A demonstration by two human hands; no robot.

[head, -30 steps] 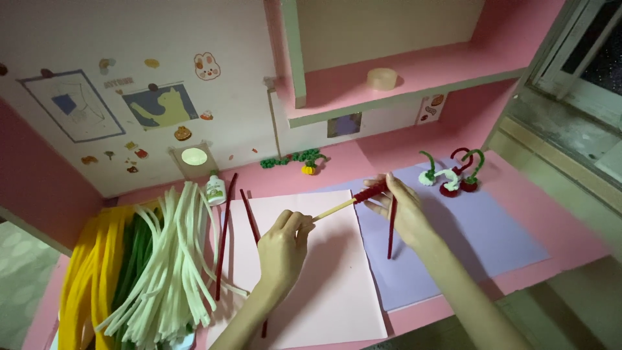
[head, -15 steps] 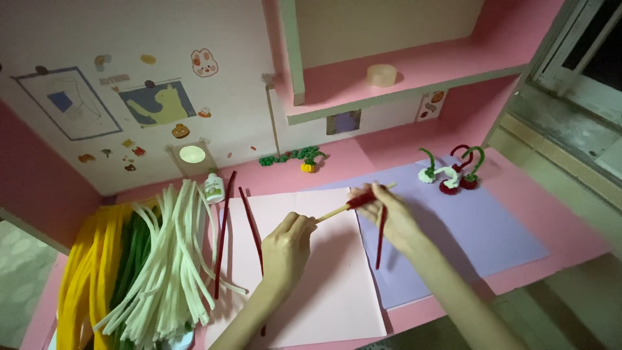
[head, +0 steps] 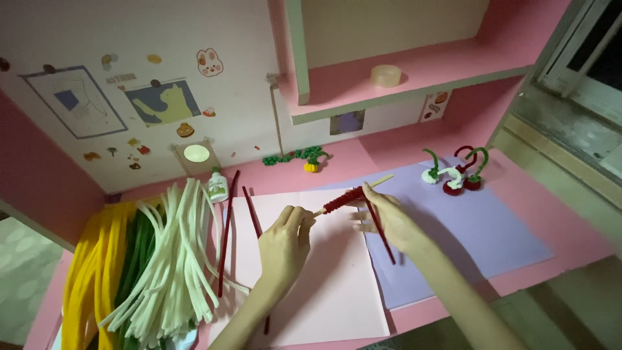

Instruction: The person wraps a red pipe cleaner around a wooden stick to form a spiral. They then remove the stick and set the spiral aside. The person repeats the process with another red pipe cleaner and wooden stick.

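Hands share one thin wooden stick (head: pixel 353 193) above the pink paper (head: pixel 324 279) on the desk (head: pixel 570 214). Left hand (head: pixel 285 243) pinches its low end. Stick slants up to the right. Right hand (head: pixel 389 217) is nearer the red fuzzy wire (head: pixel 379 230), pinching it by the red coil (head: pixel 342 199).

Home craft desk (head: pixel 518 214), stickered wall (head: pixel 162 104).

Red pipe cleaner (head: pixel 342 201), pink paper (head: pixel 324 285), lilac sheet (head: pixel 479 227).

left hand (head: pixel 285 240) pinches wooden stick (head: pixel 382 181) | right hand (head: pixel 389 217) holds red pipe cleaner (head: pixel 343 199) coiled around it
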